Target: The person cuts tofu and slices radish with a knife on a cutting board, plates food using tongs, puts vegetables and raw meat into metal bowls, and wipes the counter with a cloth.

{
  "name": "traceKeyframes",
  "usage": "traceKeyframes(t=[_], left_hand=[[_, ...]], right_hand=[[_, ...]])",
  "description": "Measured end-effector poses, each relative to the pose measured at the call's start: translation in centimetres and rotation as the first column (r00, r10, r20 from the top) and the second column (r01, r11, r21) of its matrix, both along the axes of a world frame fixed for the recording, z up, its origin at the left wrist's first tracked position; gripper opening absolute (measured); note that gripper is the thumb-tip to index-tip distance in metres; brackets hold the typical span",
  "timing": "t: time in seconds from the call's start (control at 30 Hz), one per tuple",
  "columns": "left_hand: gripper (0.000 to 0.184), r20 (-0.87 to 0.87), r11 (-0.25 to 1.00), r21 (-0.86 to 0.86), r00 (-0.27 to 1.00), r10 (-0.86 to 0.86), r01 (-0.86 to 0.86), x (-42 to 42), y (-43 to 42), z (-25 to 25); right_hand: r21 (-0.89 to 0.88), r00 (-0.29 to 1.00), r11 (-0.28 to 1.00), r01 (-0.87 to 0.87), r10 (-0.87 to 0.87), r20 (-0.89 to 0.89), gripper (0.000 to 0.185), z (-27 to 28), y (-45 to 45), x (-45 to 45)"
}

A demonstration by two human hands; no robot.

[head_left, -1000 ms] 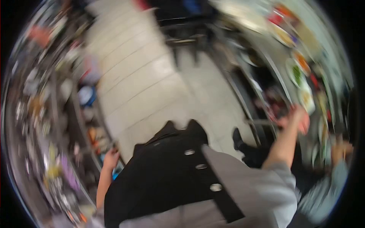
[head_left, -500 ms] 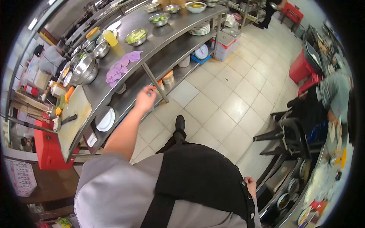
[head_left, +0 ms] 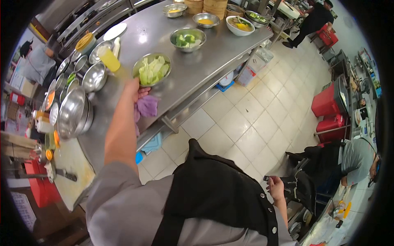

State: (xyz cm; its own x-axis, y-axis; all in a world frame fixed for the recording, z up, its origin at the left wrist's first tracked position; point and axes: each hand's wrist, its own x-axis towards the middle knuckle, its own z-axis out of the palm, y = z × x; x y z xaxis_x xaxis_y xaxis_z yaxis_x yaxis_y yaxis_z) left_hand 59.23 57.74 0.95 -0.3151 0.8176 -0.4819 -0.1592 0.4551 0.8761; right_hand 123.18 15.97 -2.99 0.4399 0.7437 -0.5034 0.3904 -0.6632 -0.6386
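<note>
My left hand [head_left: 139, 89] is at the near left side of a metal bowl [head_left: 168, 78] of cut pale-green leaves [head_left: 154, 70]. Its fingers curl under the bowl's side, with the thumb by the rim. Just below that hand a crumpled purple cloth [head_left: 147, 107] lies at the counter's edge. Away to the right of the black apron [head_left: 213, 190], my right hand [head_left: 276, 186] is raised with its fingers curled together. A small dark shape shows at its fingertips, too small to name.
The steel counter [head_left: 135, 45] also carries a bowl of broccoli [head_left: 187, 41], a yellow bottle [head_left: 109, 59], several metal bowls [head_left: 73, 112] and a cutting board [head_left: 72, 164] with a knife [head_left: 65, 174]. A black chair [head_left: 301, 188] and a person in grey [head_left: 359, 160] are at right.
My left hand has reached forward to the leaf bowl from above the counter's front edge. My right hand has risen from beside the apron. The view has shifted closer to the counter.
</note>
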Motion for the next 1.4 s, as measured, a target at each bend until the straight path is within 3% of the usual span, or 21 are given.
traceKeyframes(t=[0.07,0.2,0.4,0.5,0.57,0.6,0.67,0.7,0.8,0.87,1.0,1.13,1.2,1.3,1.37,1.4], left_hand=[[0.035,0.047,0.999,-0.015,0.998,-0.044,0.044,-0.4,1.4,-0.7],[0.036,0.016,0.996,0.083,1.000,0.011,-0.012,2.0,3.9,3.0],[0.050,-0.043,0.989,0.133,0.996,0.074,-0.068,9.1,12.8,5.3],[0.056,0.004,0.988,0.083,0.992,0.129,-0.129,13.7,16.3,3.9],[0.056,0.134,0.995,0.095,0.991,-0.015,0.002,13.4,19.0,0.8],[0.052,0.108,0.985,0.139,0.987,-0.122,0.106,12.9,19.9,-0.2],[0.044,0.201,0.967,0.255,0.977,-0.065,0.012,14.9,19.9,-0.4],[0.048,0.112,0.974,0.216,0.993,0.047,-0.070,16.2,19.4,0.1],[0.047,-0.009,0.969,0.244,0.999,0.032,-0.029,18.1,18.3,0.4],[0.046,-0.070,0.985,0.141,0.991,0.109,-0.099,21.3,17.4,3.2],[0.041,-0.132,0.999,0.047,0.991,0.018,-0.012,30.0,15.3,9.4],[0.036,-0.048,0.996,0.024,0.995,-0.090,0.091,41.5,18.2,11.8],[0.036,-0.002,0.986,0.054,0.988,-0.157,0.157,46.5,22.0,10.2],[0.033,-0.006,0.955,0.090,0.959,-0.283,0.282,56.1,28.9,8.1],[0.032,0.024,0.892,0.145,0.900,-0.435,0.427,62.9,34.6,5.8],[0.030,-0.054,0.863,0.204,0.885,-0.462,0.463,66.1,37.7,4.2]], right_hand=[[0.009,0.999,1.000,0.021,-0.020,-0.028,0.024,-0.6,1.8,-0.5],[-0.153,0.942,0.970,-0.190,0.224,0.249,0.025,-1.1,3.3,0.6],[-0.170,0.896,0.932,-0.320,0.356,0.265,0.026,-3.6,8.6,5.1],[-0.237,0.948,0.946,-0.222,0.266,0.174,0.027,-3.3,12.8,8.2],[-0.181,0.963,0.967,-0.180,0.211,0.166,0.028,-6.0,14.0,12.9],[-0.196,0.961,0.966,-0.170,0.206,0.184,0.028,-5.6,14.7,15.2],[-0.217,0.963,0.965,-0.146,0.189,0.191,0.027,-4.3,16.8,18.9],[-0.260,0.955,0.957,-0.128,0.190,0.229,0.027,-4.6,17.3,21.2],[-0.242,0.976,0.969,-0.044,0.093,0.196,0.027,-3.7,19.3,28.0],[-0.285,0.976,0.958,-0.033,0.093,0.199,0.027,-3.8,20.7,32.7],[-0.220,0.975,0.974,-0.056,0.101,0.198,0.030,-2.7,27.0,39.2],[-0.054,0.949,0.959,-0.278,0.283,0.136,0.034,-1.3,38.4,43.1],[-0.009,0.924,0.929,-0.371,0.370,0.102,0.036,1.6,45.8,44.1],[0.213,0.906,0.886,-0.413,0.422,-0.001,0.029,5.0,56.0,45.7],[0.314,0.877,0.871,-0.377,0.445,-0.183,0.030,6.6,61.5,47.2],[0.315,0.862,0.890,-0.331,0.421,-0.282,0.033,6.4,63.6,48.2]])
